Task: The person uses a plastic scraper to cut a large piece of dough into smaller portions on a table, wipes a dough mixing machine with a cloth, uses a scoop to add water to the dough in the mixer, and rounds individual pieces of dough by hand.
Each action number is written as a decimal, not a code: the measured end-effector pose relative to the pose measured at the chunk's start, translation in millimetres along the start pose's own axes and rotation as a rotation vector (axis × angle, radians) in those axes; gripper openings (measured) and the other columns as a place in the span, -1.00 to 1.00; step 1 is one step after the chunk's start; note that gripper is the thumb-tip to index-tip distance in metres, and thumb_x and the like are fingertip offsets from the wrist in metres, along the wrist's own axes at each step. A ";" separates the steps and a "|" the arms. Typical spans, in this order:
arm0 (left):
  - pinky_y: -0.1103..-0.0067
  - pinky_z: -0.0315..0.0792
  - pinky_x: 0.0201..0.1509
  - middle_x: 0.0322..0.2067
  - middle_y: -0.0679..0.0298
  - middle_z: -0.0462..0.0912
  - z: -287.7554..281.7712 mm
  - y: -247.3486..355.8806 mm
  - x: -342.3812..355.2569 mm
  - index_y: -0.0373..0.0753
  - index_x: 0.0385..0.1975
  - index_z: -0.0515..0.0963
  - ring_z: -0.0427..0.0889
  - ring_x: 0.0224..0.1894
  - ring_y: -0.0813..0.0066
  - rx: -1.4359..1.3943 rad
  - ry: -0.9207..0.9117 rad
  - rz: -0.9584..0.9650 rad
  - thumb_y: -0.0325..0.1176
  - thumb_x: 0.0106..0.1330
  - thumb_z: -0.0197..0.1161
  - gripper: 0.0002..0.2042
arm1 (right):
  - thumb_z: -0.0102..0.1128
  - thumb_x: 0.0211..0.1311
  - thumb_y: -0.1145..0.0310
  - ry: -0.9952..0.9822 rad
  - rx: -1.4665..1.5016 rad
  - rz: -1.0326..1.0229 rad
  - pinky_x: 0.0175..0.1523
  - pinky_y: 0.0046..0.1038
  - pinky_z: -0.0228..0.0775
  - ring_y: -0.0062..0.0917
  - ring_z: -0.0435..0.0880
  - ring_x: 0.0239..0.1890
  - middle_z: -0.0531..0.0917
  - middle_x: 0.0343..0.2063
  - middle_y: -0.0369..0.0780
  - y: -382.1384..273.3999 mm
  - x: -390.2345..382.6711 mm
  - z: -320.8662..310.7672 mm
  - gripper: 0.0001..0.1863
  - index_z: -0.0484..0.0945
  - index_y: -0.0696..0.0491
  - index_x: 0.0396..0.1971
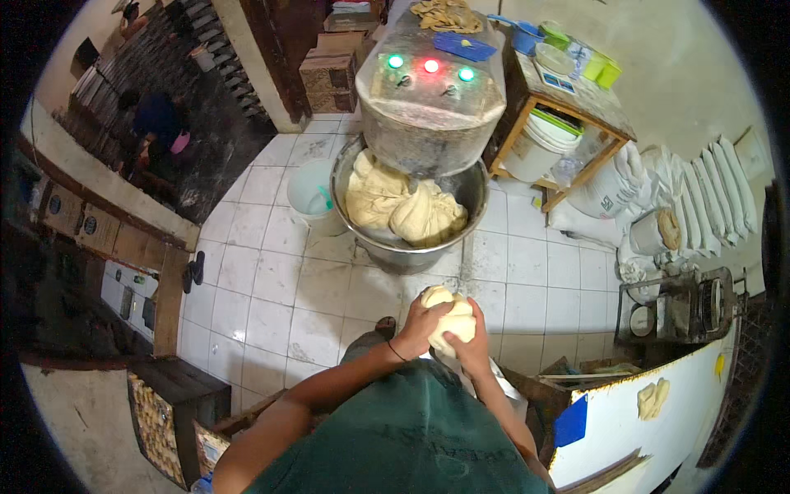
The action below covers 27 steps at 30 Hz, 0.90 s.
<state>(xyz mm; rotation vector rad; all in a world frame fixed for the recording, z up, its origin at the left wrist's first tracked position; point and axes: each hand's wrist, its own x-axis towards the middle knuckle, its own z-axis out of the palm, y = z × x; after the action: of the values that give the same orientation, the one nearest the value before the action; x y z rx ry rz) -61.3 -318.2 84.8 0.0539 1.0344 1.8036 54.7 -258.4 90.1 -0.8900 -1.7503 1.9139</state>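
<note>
A lump of pale yellow dough (457, 328) is held in front of my body between both hands. My left hand (418, 328) grips it from the left side, fingers curled over the upper edge. On the other side my right hand (472, 342) wraps round it, the thumb pressed into its face. Beyond the hands stands a large dough mixer (428, 128) with green and red lights. Its round metal bowl (395, 257) contains a big, folded mass of dough (407, 204), apart from the lump I hold.
A white bucket (306, 193) stands left of the bowl. To the right are a wooden table (576, 107) with a scale (555, 80), and stacked white sacks (708, 198). Dough pieces (652, 398) lie on a white surface (609, 445) at lower right. Another person (156, 119) is beyond the doorway.
</note>
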 end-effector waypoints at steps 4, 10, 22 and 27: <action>0.58 0.35 -0.13 -0.26 0.23 0.45 -49.2 38.8 16.1 -0.29 -0.15 0.32 0.46 -0.22 0.46 -0.111 -0.246 -0.254 -0.25 0.17 -0.02 -0.69 | 0.22 -0.05 0.32 0.052 0.218 0.105 -0.16 -0.50 0.36 -0.50 0.49 -0.28 0.47 -0.25 -0.16 0.5 27.5 25.4 -0.42 0.22 0.24 -0.04; 0.50 0.07 0.15 0.00 0.22 0.25 -90.0 71.8 44.1 -0.24 0.16 -0.09 0.22 0.06 0.43 -0.131 -0.592 -0.571 0.16 0.18 -0.36 -0.33 | 0.00 -0.05 -0.13 -0.197 0.905 0.529 -0.06 -0.28 0.33 -0.33 0.46 -0.13 0.44 -0.14 -0.08 5.1 33.0 46.8 -0.25 0.20 0.19 -0.01; 0.56 0.19 0.04 -0.09 0.16 0.36 -79.5 90.9 53.4 -0.34 0.05 0.15 0.33 -0.03 0.45 0.900 -0.513 0.091 -0.11 0.21 -0.03 -0.49 | -0.41 0.01 -0.31 -0.139 0.875 0.572 0.02 -0.35 0.26 -0.28 0.39 -0.05 0.32 -0.03 -0.05 -20.0 80.2 70.8 -0.19 0.05 0.05 0.10; 0.60 0.39 -0.27 -0.30 0.23 0.50 -69.2 103.9 49.6 -0.35 -0.08 0.32 0.50 -0.32 0.52 0.304 -0.297 -0.284 -0.19 0.19 0.03 -0.60 | -0.43 0.06 -0.29 0.225 0.321 0.295 -0.10 -0.41 0.34 -0.32 0.41 -0.10 0.21 0.01 -0.04 -35.8 107.4 61.9 -0.26 -0.12 -0.13 0.17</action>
<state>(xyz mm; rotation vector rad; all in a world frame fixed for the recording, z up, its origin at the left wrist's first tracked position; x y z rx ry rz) -194.5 -334.9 90.3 0.3341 1.0346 1.3253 -69.4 -226.8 106.1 -1.2347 -1.1931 2.1007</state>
